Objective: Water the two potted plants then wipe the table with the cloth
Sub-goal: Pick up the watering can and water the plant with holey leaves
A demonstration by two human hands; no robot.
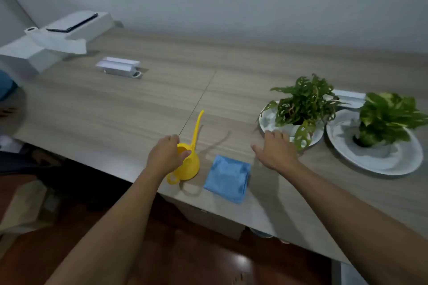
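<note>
A yellow watering can (188, 165) with a long thin spout stands near the table's front edge. My left hand (165, 155) rests on its rim, thumb over the opening, fingers curled on it. To its right lies a folded blue cloth (228, 178). My right hand (275, 150) hovers open above the table, between the cloth and the nearer plant. Two potted plants stand on white plates at the right: one with holed leaves (301, 102) on a plate (266, 120), one with broad variegated leaves (389, 115) on a larger plate (393, 159).
The wooden table (139, 104) carries a small white box (118, 68) at the back left and a white printer-like device (67, 30) in the far left corner. Another white box (349, 96) lies behind the plants. A wall runs behind the table.
</note>
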